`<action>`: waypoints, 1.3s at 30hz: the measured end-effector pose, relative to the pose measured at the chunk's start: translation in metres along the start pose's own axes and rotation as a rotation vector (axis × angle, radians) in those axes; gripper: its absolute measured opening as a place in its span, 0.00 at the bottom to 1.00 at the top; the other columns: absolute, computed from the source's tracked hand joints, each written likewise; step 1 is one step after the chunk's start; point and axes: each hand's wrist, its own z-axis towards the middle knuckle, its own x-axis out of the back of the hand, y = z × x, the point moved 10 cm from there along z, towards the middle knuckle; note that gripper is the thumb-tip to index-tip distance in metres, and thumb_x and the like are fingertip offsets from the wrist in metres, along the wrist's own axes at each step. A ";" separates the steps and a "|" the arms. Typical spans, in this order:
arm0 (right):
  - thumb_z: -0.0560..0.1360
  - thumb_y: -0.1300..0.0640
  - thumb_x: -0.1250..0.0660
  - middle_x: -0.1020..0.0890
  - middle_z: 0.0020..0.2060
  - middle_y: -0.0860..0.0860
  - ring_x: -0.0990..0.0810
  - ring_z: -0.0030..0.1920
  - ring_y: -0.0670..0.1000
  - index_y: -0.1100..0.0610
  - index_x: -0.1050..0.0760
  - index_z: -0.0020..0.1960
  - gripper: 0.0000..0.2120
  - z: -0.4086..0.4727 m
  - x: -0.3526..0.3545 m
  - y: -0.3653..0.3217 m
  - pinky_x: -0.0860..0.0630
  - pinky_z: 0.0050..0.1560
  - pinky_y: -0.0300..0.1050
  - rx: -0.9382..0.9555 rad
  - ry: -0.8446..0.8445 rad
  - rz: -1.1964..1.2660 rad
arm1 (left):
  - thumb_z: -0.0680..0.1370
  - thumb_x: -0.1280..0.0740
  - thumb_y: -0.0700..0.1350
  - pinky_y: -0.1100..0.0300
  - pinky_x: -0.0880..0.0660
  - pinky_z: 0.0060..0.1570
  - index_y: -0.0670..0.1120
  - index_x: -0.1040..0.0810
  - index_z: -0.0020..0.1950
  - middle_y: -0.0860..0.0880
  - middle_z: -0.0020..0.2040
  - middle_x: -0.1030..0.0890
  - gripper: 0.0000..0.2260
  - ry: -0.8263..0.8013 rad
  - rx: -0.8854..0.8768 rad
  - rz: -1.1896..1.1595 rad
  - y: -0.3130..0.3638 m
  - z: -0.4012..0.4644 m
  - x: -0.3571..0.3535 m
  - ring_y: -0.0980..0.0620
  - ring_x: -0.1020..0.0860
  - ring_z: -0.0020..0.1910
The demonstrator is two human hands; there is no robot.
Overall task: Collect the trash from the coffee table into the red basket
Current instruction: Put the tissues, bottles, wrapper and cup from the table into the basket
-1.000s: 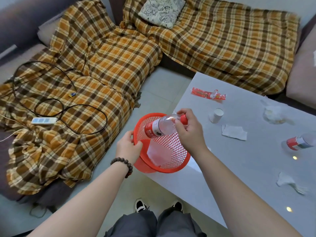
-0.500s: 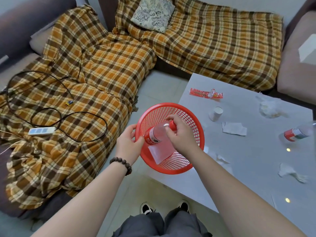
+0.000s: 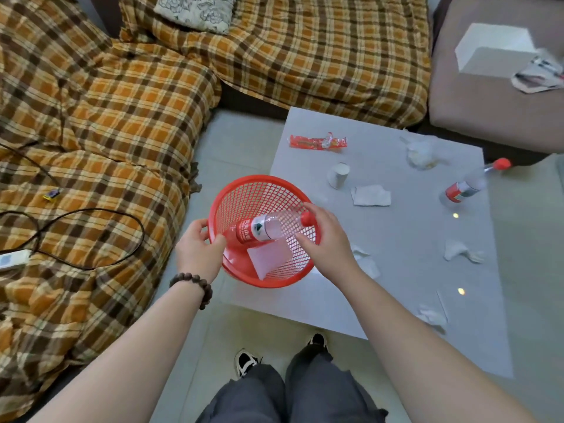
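My left hand (image 3: 198, 248) grips the near-left rim of the red mesh basket (image 3: 259, 180), which is held tilted at the coffee table's (image 3: 396, 285) left edge. A clear bottle with a red label and cap (image 3: 265, 228) lies inside it on a white paper (image 3: 268, 257). My right hand (image 3: 326, 239) is at the basket's right rim, fingers apart around the cap without touching it. On the table lie a red wrapper (image 3: 317, 141), a paper cup (image 3: 338, 175), a second bottle (image 3: 467, 187), crumpled plastic (image 3: 421, 151) and several tissues (image 3: 370, 196).
A sofa under a plaid blanket (image 3: 122, 117) wraps around the left and back, with a black cable and a power strip (image 3: 12, 261) on it. A white box (image 3: 494, 50) sits on the brown seat at the right. My shoes (image 3: 247, 361) stand on the floor below.
The bottle has gone from my right hand's grip down into the basket, and the fingers have opened off its neck. The basket has lifted and tilted further towards the table.
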 end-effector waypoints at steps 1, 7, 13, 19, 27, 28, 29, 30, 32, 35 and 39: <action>0.71 0.58 0.30 0.29 0.57 0.44 0.33 0.54 0.30 0.51 0.33 0.68 0.27 -0.002 0.007 0.011 0.42 0.53 0.19 -0.017 0.008 0.003 | 0.76 0.32 0.42 0.49 0.20 0.50 0.46 0.24 0.60 0.48 0.50 0.17 0.12 0.002 0.009 0.000 0.000 0.001 -0.005 0.49 0.18 0.48; 0.73 0.57 0.32 0.31 0.66 0.53 0.31 0.64 0.49 0.53 0.34 0.69 0.26 0.001 0.043 0.115 0.38 0.61 0.31 -0.222 -0.005 -0.063 | 0.76 0.34 0.42 0.53 0.20 0.42 0.45 0.23 0.60 0.45 0.51 0.17 0.13 0.104 0.060 0.020 -0.001 0.002 -0.027 0.51 0.18 0.42; 0.72 0.53 0.31 0.38 0.72 0.54 0.39 0.71 0.57 0.51 0.36 0.71 0.29 0.008 0.032 0.241 0.37 0.69 0.50 -0.373 -0.265 -0.260 | 0.74 0.34 0.47 0.44 0.21 0.52 0.51 0.24 0.55 0.47 0.54 0.17 0.09 0.262 0.141 0.042 -0.005 -0.006 -0.059 0.46 0.18 0.51; 0.71 0.46 0.32 0.47 0.76 0.54 0.51 0.75 0.58 0.47 0.44 0.74 0.36 0.021 -0.012 0.312 0.46 0.74 0.51 -0.233 -0.556 -0.550 | 0.70 0.33 0.48 0.61 0.21 0.33 0.57 0.22 0.46 0.54 0.41 0.15 0.07 0.449 0.219 -0.113 -0.027 -0.020 -0.083 0.56 0.16 0.38; 0.76 0.59 0.41 0.49 0.77 0.54 0.51 0.75 0.59 0.51 0.48 0.75 0.30 0.012 -0.051 0.335 0.41 0.71 0.51 0.014 -0.653 -0.812 | 0.69 0.31 0.50 0.56 0.20 0.33 0.63 0.20 0.46 0.55 0.42 0.14 0.09 0.590 0.225 -0.140 -0.044 -0.042 -0.082 0.52 0.15 0.38; 0.75 0.62 0.41 0.43 0.75 0.54 0.45 0.73 0.59 0.52 0.41 0.73 0.27 0.014 -0.048 0.332 0.37 0.67 0.50 0.015 -0.614 -0.778 | 0.69 0.31 0.49 0.58 0.20 0.33 0.63 0.20 0.45 0.56 0.41 0.14 0.09 0.596 0.224 -0.136 -0.044 -0.043 -0.082 0.52 0.15 0.38; 0.73 0.64 0.40 0.36 0.72 0.54 0.39 0.70 0.58 0.54 0.34 0.68 0.24 0.018 -0.045 0.329 0.33 0.61 0.49 0.012 -0.574 -0.724 | 0.69 0.31 0.49 0.60 0.21 0.31 0.63 0.20 0.44 0.57 0.40 0.14 0.09 0.605 0.221 -0.132 -0.043 -0.046 -0.083 0.53 0.15 0.36; 0.72 0.65 0.40 0.30 0.67 0.54 0.34 0.65 0.58 0.57 0.28 0.62 0.19 0.022 -0.041 0.327 0.30 0.53 0.49 0.007 -0.537 -0.673 | 0.68 0.31 0.48 0.63 0.22 0.30 0.64 0.20 0.44 0.58 0.39 0.15 0.09 0.613 0.217 -0.128 -0.041 -0.048 -0.083 0.55 0.16 0.35; 0.72 0.65 0.41 0.25 0.57 0.55 0.31 0.57 0.58 0.61 0.25 0.51 0.10 0.030 -0.036 0.322 0.29 0.41 0.49 -0.020 -0.513 -0.607 | 0.68 0.32 0.48 0.66 0.23 0.29 0.65 0.21 0.42 0.60 0.36 0.16 0.10 0.613 0.212 -0.105 -0.040 -0.051 -0.085 0.59 0.17 0.33; 0.72 0.65 0.40 0.24 0.46 0.56 0.29 0.52 0.58 0.61 0.25 0.45 0.06 0.041 -0.029 0.299 0.34 0.36 0.47 -0.054 -0.507 -0.500 | 0.69 0.33 0.47 0.62 0.22 0.31 0.61 0.23 0.43 0.60 0.33 0.18 0.08 0.617 0.209 -0.037 -0.035 -0.056 -0.085 0.65 0.20 0.31; 0.71 0.64 0.38 0.22 0.47 0.53 0.27 0.52 0.54 0.59 0.22 0.48 0.08 0.058 0.012 0.232 0.39 0.41 0.41 -0.059 -0.282 -0.199 | 0.69 0.35 0.45 0.53 0.20 0.43 0.50 0.23 0.53 0.50 0.43 0.17 0.13 0.632 0.235 0.019 -0.029 -0.067 -0.083 0.53 0.18 0.40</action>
